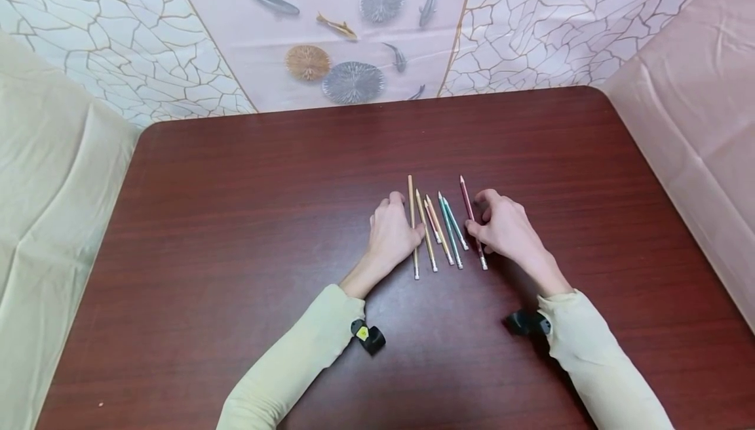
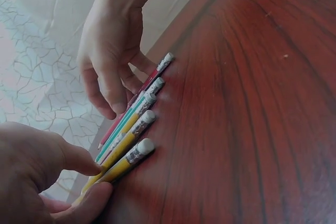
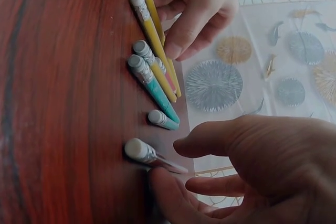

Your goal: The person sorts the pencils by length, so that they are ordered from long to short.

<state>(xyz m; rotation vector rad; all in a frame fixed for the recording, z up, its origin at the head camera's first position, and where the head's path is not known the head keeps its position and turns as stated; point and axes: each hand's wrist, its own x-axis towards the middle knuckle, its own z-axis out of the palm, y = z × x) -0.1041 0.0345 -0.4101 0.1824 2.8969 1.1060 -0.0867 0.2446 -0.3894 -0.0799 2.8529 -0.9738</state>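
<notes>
Several pencils lie side by side on the table, white eraser ends toward me. My left hand (image 1: 394, 230) is at the left end of the row, its thumb and a finger pinching the outermost yellow pencil (image 2: 122, 168). Beside it lie another yellow pencil (image 1: 426, 233), shorter ones, and two teal pencils (image 1: 449, 230). At the right end, my right hand (image 1: 510, 230) is next to a dark red pencil (image 1: 468, 204). In the right wrist view its thumb and fingers are spread on either side of that pencil (image 3: 157, 159), with a gap at the thumb.
The dark reddish-brown wooden table (image 1: 206, 220) extends around the pencils. A patterned cloth (image 1: 354, 37) hangs behind its far edge, and pale cloths (image 1: 696, 89) flank both sides. A black camera (image 1: 371, 339) is on the left wrist, another (image 1: 523, 322) on the right.
</notes>
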